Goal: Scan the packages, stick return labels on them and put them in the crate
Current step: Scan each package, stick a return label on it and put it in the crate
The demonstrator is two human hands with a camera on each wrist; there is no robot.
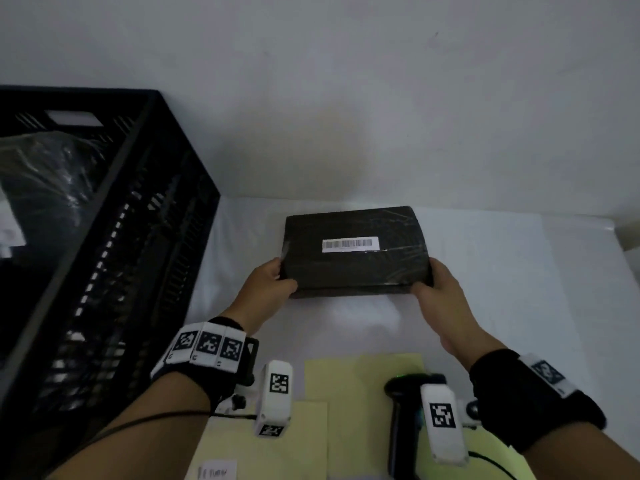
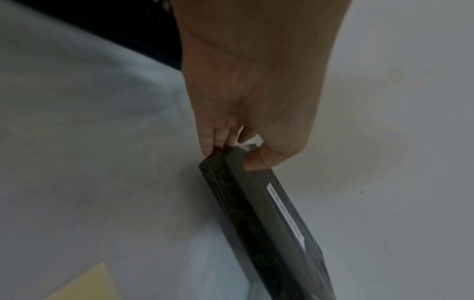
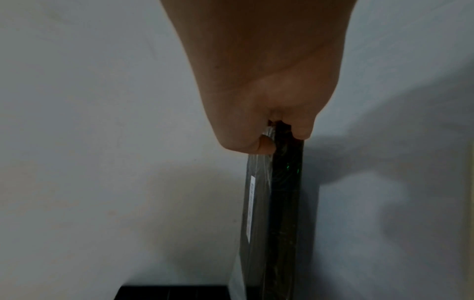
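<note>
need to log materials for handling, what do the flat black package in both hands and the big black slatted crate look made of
Flat black package: seemingly a stiff dark board or box under clear glossy film, judging by the wrinkles and glints; a white paper barcode label sits on top. Black slatted crate: likely rigid moulded plastic, matte, with regular vent slots.

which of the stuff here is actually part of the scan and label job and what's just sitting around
Part of the job:
black package, gripped by left hand and right hand
barcode sticker on it
black crate
scanner
yellow sheets, probably label stock

Lying about:
white table cover
small handwritten slip
</note>
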